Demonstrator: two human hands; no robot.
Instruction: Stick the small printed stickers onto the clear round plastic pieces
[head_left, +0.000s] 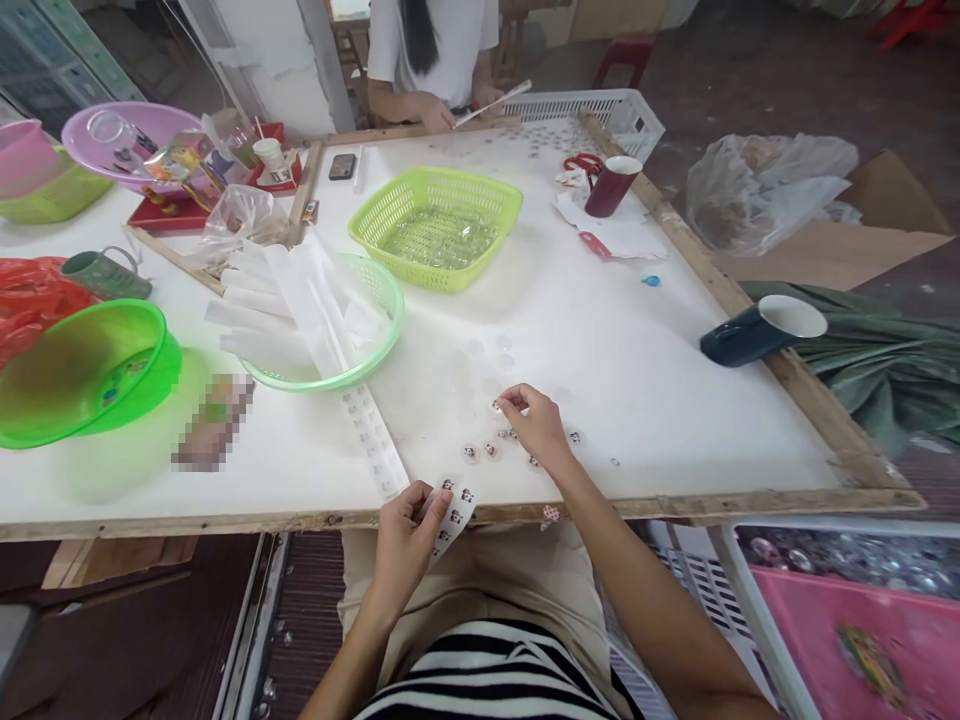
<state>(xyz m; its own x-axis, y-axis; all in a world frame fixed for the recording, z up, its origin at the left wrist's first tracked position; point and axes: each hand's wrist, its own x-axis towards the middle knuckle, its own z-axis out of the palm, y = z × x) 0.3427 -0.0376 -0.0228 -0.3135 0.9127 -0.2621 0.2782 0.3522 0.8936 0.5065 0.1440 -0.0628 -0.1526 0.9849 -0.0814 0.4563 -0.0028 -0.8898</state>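
My left hand (411,535) pinches a white strip of panda stickers (457,515) at the table's front edge. Thumb and forefinger of my right hand (534,422) are pinched together over the table, with a small panda sticker (496,404) at their tips. Below and around that hand lie several clear round discs bearing panda pictures, among them one disc (470,453) to its left. Farther back sit a few plain clear discs (504,362). Another long sticker strip (367,430) runs from under the mint basket toward my left hand.
A mint basket (390,335) holds white paper strips. Behind it stands a yellow-green basket (360,235) of clear pieces. A green basin (161,350) is at left; a dark mug (731,340) lies tilted on the right wooden edge. A person (435,60) works across the table.
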